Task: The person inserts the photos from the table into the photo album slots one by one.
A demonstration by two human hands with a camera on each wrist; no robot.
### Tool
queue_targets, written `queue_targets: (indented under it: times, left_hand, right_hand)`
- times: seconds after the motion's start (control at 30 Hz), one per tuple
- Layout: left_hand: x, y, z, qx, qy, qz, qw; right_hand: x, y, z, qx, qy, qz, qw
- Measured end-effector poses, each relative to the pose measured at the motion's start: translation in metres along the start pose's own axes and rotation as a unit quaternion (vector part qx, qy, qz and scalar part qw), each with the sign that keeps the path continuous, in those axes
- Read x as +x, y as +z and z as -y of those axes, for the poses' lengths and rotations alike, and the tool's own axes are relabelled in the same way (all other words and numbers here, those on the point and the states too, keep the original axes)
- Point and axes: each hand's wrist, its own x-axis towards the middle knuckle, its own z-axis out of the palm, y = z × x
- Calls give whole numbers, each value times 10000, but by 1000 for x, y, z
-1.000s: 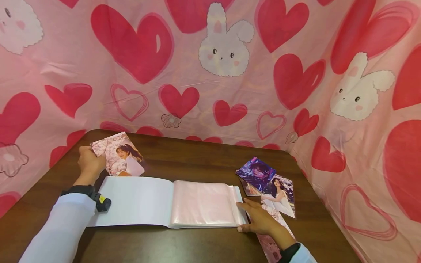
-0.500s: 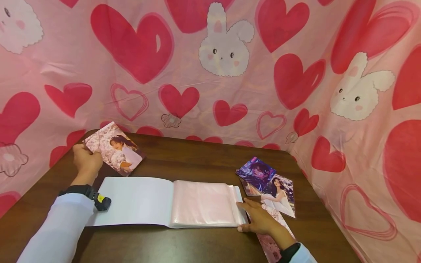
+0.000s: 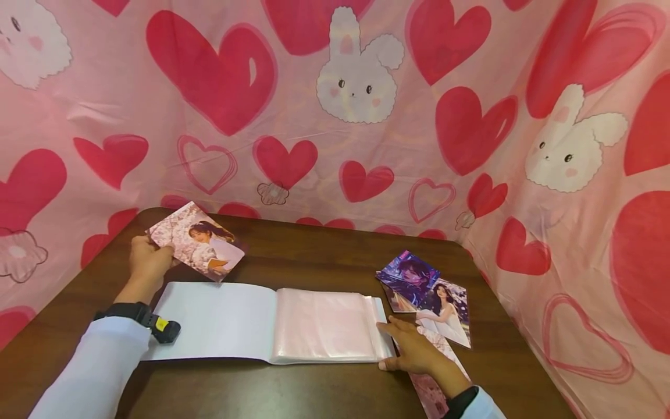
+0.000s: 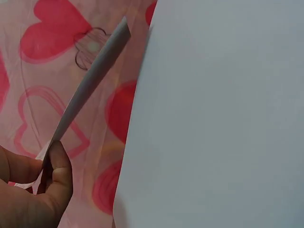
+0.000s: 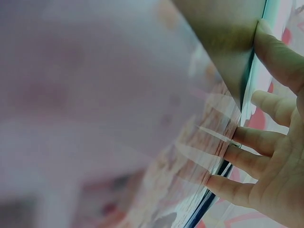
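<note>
An open photo album point(image 3: 220, 320) with a white cover page and pink clear sleeves point(image 3: 324, 323) lies on the dark wooden table point(image 3: 314, 262). My left hand point(image 3: 148, 262) pinches a cherry-blossom portrait photo point(image 3: 199, 241) by its left corner, holding it above the table behind the album. The left wrist view shows that photo point(image 4: 90, 80) edge-on between thumb and fingers point(image 4: 57, 166), beside the album's white page point(image 4: 218, 118). My right hand point(image 3: 413, 349) rests with straight fingers on the album's right edge; the right wrist view shows its fingertips point(image 5: 237, 164) against the sleeve edges.
Several loose photos lie right of the album: a purple one point(image 3: 408, 273), a portrait in white point(image 3: 445, 311), and one point(image 3: 431, 390) partly under my right wrist. A pink heart-and-bunny cloth point(image 3: 356, 116) hangs behind and to the right of the table.
My left hand lifted the portrait photo off the table and has carried it slightly to the right. The right hand and the album have stayed still.
</note>
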Motion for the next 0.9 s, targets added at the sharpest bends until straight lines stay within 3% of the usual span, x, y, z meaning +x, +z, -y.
queue_targets:
  times: [0.2,0.43,0.9]
  left_hand:
    - [-12,5,-4,-256,60,697,9972]
    - [-28,8,-8,-95,494,1268,9907]
    - [-42,11,-2,-20,805,1603,9838]
  right_hand:
    - [0,0,0,39,36,46,10000]
    - [0,-1,1,68,87,65,9999]
    - [0,0,-1,-9,-4,8,10000]
